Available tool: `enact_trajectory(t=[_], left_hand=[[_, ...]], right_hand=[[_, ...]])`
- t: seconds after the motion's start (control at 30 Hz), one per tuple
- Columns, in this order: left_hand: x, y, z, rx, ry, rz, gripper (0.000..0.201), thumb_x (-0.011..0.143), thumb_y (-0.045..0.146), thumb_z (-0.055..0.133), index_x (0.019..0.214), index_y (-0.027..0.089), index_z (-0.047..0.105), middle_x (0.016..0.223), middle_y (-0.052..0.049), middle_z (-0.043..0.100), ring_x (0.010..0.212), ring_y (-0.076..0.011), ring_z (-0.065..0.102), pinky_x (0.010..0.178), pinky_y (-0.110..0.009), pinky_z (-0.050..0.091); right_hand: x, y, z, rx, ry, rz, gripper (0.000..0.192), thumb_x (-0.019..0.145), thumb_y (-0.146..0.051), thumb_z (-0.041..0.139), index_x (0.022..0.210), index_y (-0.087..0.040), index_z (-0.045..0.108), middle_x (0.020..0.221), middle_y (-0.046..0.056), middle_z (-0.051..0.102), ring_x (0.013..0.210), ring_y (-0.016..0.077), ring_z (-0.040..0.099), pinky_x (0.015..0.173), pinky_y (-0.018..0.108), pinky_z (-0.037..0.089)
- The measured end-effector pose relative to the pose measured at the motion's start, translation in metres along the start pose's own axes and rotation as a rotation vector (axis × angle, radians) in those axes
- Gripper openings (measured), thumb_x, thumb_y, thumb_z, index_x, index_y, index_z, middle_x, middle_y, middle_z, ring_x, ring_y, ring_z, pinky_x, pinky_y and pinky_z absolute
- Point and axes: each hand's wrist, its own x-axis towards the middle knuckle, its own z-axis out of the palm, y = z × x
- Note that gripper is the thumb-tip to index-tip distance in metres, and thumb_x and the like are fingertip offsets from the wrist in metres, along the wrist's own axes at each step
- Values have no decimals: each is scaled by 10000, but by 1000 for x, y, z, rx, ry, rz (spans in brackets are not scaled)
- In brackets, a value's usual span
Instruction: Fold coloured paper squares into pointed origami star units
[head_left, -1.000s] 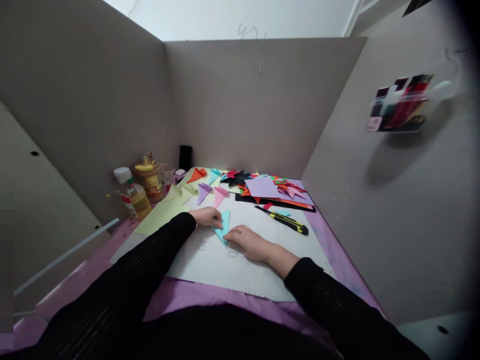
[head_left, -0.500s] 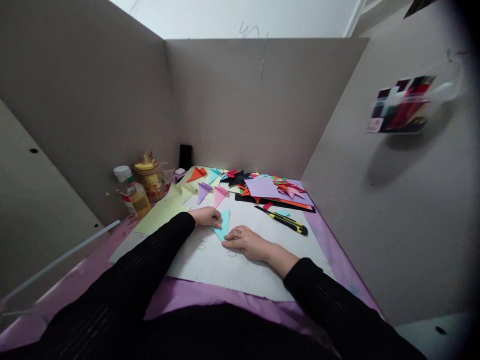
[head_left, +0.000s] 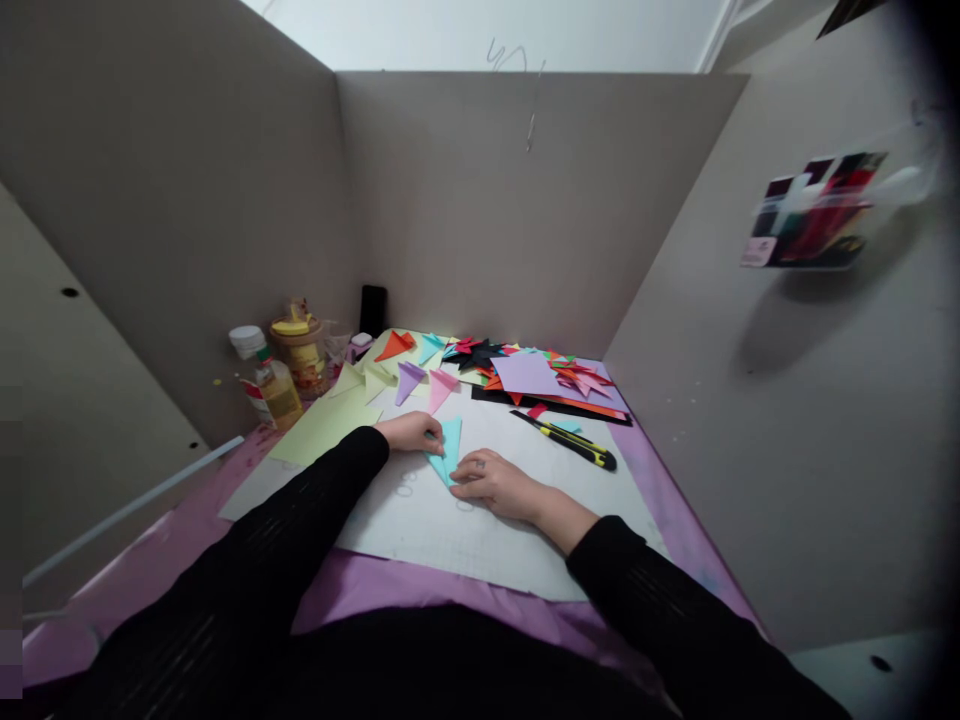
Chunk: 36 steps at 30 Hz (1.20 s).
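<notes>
A light blue folded paper [head_left: 451, 440] lies on the white sheet [head_left: 420, 530] between my two hands. My left hand [head_left: 415, 433] grips its left edge, thumb and fingers pressed together. At the paper's lower right corner, my right hand [head_left: 495, 485] has its fingertips closed on the edge. Just beyond the hands lie a purple folded paper [head_left: 409, 381] and a pink folded paper [head_left: 441, 388]. To the right rests a yellow and black utility knife [head_left: 574, 443].
Several folded paper stars [head_left: 480, 353] are heaped at the back beside stacked lilac paper [head_left: 523, 375]. A bottle [head_left: 277, 393] and a yellow-lidded cup [head_left: 302, 350] stand at the left. Grey panels [head_left: 480, 210] enclose the desk, and a clear pouch [head_left: 814, 215] hangs on the right one.
The view has shifted slightly. Both hands stay on the light blue paper, in nearly the same pose as before.
</notes>
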Motion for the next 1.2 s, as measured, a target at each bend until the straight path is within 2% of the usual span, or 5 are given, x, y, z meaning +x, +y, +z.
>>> enact_trajectory(t=[0.2, 0.4, 0.77, 1.2], left_hand=[[2, 4, -2, 75, -16, -11, 312, 704, 452, 657, 820, 163, 685, 760, -8, 671, 681, -127, 541, 617, -193, 363], [4, 8, -3, 104, -35, -25, 298, 703, 434, 660, 824, 163, 686, 762, -14, 673, 677, -130, 544, 611, -193, 362], [8, 12, -3, 153, -31, -91, 282, 673, 434, 666, 793, 179, 684, 732, -11, 655, 646, -137, 528, 582, -209, 346], [9, 7, 0, 115, 1, -113, 315, 673, 462, 632, 754, 161, 676, 665, 0, 632, 597, -122, 494, 564, -217, 336]], right_hand=[[2, -4, -1, 30, 26, 123, 234, 862, -179, 511, 1068, -203, 621, 1000, 90, 652, 992, 181, 551, 879, 351, 414], [1, -1, 0, -31, -17, 21, 247, 874, -180, 513, 1082, -242, 631, 996, 68, 680, 1010, 186, 529, 900, 373, 372], [3, -3, -2, -63, -21, 17, 188, 887, -298, 524, 987, -260, 679, 979, 52, 679, 951, 179, 545, 855, 360, 379], [0, 0, 1, -35, -8, -4, 184, 880, -288, 538, 992, -255, 681, 978, 64, 684, 970, 173, 551, 864, 361, 385]])
